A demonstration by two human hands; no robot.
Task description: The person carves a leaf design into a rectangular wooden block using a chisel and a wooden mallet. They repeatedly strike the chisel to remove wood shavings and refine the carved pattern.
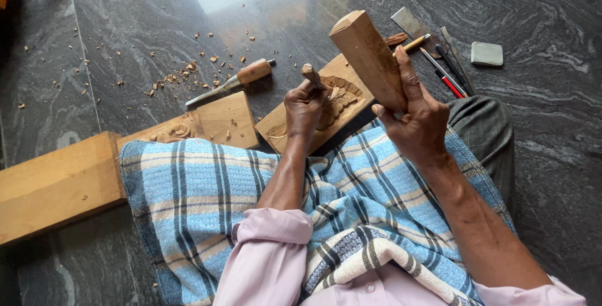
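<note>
Gripping a chisel [308, 71] upright, the left hand [305, 106] is clamped round its handle, the blade set on the carved wooden panel [295, 124] that leans against the person's lap on the stone floor [125, 17]. The right hand [417, 121] is closed on the narrow end of a wooden mallet [367, 55], raised above. The mallet looks heavy and stiff; the panel's carved relief seems fragile, best held by its plain edges.

- wooden mallet [367, 58] in the right hand [417, 121]: bare, matt, smooth-sawn wood
- carved panel [326, 102]: raw pale wood, rough where cut
- floor [125, 24]: polished grey stone, glossy
- checked cloth [207, 193] at 6 o'clock: soft woven cotton
- spare chisel [232, 81] at 11 o'clock: wooden handle, dull metal blade
</note>
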